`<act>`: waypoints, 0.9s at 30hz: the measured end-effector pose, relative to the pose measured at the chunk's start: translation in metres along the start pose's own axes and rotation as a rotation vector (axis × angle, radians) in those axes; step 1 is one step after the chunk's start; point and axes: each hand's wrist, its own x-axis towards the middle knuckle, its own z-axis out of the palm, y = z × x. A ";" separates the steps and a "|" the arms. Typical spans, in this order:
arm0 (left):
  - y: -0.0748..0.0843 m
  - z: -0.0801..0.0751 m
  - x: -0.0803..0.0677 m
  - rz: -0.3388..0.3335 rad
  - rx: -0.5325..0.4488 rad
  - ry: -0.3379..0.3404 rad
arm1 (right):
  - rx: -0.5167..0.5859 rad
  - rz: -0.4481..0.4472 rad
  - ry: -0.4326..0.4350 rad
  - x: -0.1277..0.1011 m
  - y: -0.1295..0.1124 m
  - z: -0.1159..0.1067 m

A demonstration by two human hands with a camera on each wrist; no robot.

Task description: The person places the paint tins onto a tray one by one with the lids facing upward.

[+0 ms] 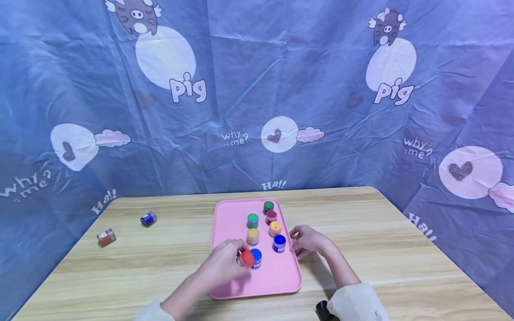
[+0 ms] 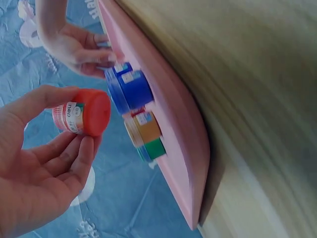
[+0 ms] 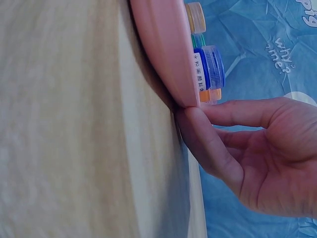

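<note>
A pink tray (image 1: 277, 278) lies in the middle of the wooden table (image 1: 381, 232). On it stand several small paint jars with coloured lids: green (image 1: 252, 220), dark green (image 1: 268, 207), maroon (image 1: 271, 216), orange (image 1: 275, 228), yellow (image 1: 253, 236) and two blue ones (image 1: 279, 242) (image 1: 256, 257). My left hand (image 1: 225, 263) holds a red-lidded jar (image 1: 246, 258) (image 2: 84, 116) between thumb and fingers just above the tray's near left part. My right hand (image 1: 307, 240) rests at the tray's right edge, its thumb (image 3: 198, 131) pressed against the rim (image 3: 166, 54).
Two more jars lie on their sides at the table's far left, a blue one (image 1: 148, 218) and an orange-brown one (image 1: 106, 236). A blue printed cloth (image 1: 257, 89) hangs behind and around the table. A small black object (image 1: 322, 310) sits near my right sleeve.
</note>
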 end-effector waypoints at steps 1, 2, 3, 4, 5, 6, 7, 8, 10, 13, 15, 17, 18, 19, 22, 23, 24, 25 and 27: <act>0.002 0.001 0.000 0.005 -0.005 -0.008 | -0.001 0.000 0.000 0.000 0.000 0.000; 0.003 0.003 -0.001 0.009 -0.008 -0.018 | -0.001 0.000 0.000 0.000 0.000 0.000; 0.005 0.004 -0.001 0.010 -0.012 -0.029 | -0.002 0.000 0.000 0.000 0.000 0.000; 0.006 0.005 -0.002 0.012 -0.016 -0.039 | -0.002 0.000 0.001 0.000 0.000 0.000; 0.008 0.006 -0.002 0.010 -0.023 -0.052 | -0.003 0.000 0.001 0.000 0.000 0.000; 0.009 0.007 -0.002 0.008 -0.031 -0.065 | -0.005 0.000 0.000 0.000 0.000 0.000; 0.010 0.008 -0.003 0.010 -0.033 -0.077 | -0.004 0.001 0.000 0.000 0.000 0.000; 0.011 0.009 -0.003 0.003 -0.035 -0.093 | -0.004 0.001 0.000 0.000 0.000 0.000; 0.012 0.011 -0.003 -0.008 -0.038 -0.119 | -0.002 -0.001 -0.001 0.000 0.000 0.000; 0.014 0.013 -0.003 -0.025 -0.028 -0.153 | 0.002 -0.001 -0.002 0.001 0.001 0.000; 0.015 0.015 -0.003 -0.043 -0.028 -0.174 | 0.001 0.000 -0.003 0.001 0.001 0.000; 0.016 0.017 -0.004 -0.051 -0.032 -0.190 | -0.001 0.001 -0.005 0.001 0.001 0.000; 0.017 0.018 -0.004 -0.049 -0.031 -0.195 | -0.002 0.001 -0.006 0.001 0.001 0.000; 0.017 0.019 -0.004 -0.046 -0.031 -0.199 | -0.002 0.001 -0.006 0.001 0.001 0.000; 0.018 0.022 -0.004 -0.014 -0.012 -0.197 | -0.009 -0.002 -0.009 0.000 0.001 -0.001; 0.018 0.023 -0.004 -0.005 -0.004 -0.195 | -0.010 -0.003 -0.009 0.000 0.000 -0.001; 0.018 0.024 -0.004 0.008 0.008 -0.191 | -0.010 -0.003 -0.009 0.000 0.000 -0.001; 0.018 0.024 -0.004 0.015 0.016 -0.188 | -0.012 -0.003 -0.010 0.000 0.001 -0.001; 0.018 0.027 -0.004 0.023 0.030 -0.185 | -0.011 -0.005 -0.009 0.001 0.001 -0.001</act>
